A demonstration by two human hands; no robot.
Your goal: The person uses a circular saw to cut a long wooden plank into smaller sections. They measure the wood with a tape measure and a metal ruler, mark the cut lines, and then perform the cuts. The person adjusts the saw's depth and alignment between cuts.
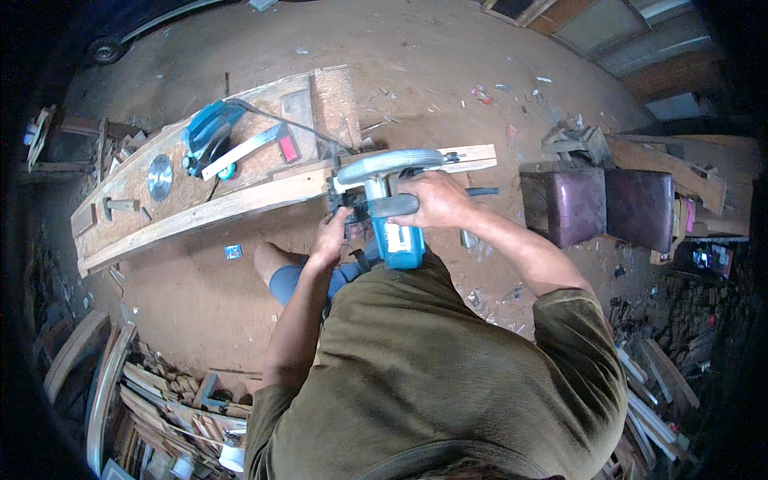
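Observation:
A circular saw [402,246] with a teal motor body and a grey rounded guard stands across the right part of a long pale plank [276,190]. My right hand [436,198] is wrapped round its dark rear handle. My left hand [330,236] is closed at the dark base parts on the saw's left side, by the plank's near edge; its fingertips are partly hidden. The plank runs along the near side of a worktable. Its right end [480,158] sticks out past the saw. The blade's contact with the wood is hidden by the guard.
On the chipboard worktop [336,100] lie a second teal power tool [212,132] with a cord, a square [248,150], a loose round saw blade [160,177] and a hammer [122,206]. Purple padded seats [578,206] stand right; scrap wood [164,400] is stacked lower left.

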